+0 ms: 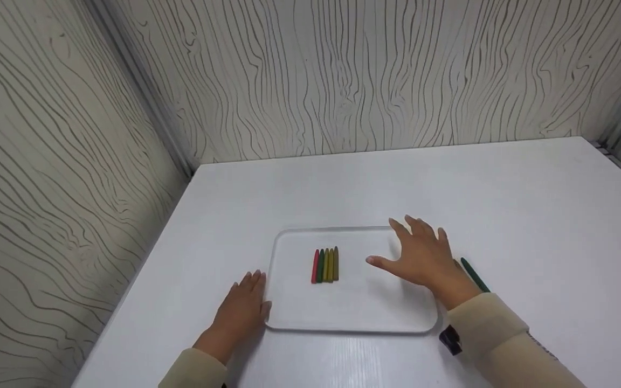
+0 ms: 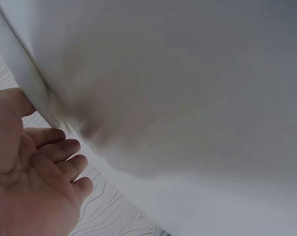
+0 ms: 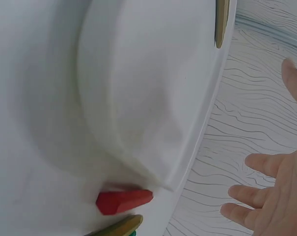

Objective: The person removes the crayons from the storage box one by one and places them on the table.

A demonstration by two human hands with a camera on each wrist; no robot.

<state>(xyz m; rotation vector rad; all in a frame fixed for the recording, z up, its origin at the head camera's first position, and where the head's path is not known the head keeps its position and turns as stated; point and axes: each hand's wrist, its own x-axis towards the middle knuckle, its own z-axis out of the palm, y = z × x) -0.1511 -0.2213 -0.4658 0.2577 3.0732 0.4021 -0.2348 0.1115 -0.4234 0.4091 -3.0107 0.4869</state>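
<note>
A shallow white tray [image 1: 343,330] lies on the table with several crayons [image 1: 326,265] side by side in it, red at the left, then green and yellowish tones. At the tray's left side rests my left hand [image 1: 240,304], its thumb at the rim and its fingers loosely extended. My right hand [image 1: 421,256] hovers over the tray's right side, fingers and thumb spread, with nothing in its grasp. Beyond that wrist a dark green crayon [image 1: 475,275] is partly hidden by the arm. The right wrist view shows a red crayon [image 3: 123,201] and a yellow crayon [image 3: 120,227] outside the tray.
The white table [image 1: 397,183] meets wood-grain patterned panels [image 1: 343,75] at the back and left. A dark strap piece [image 1: 450,340] shows under the right sleeve.
</note>
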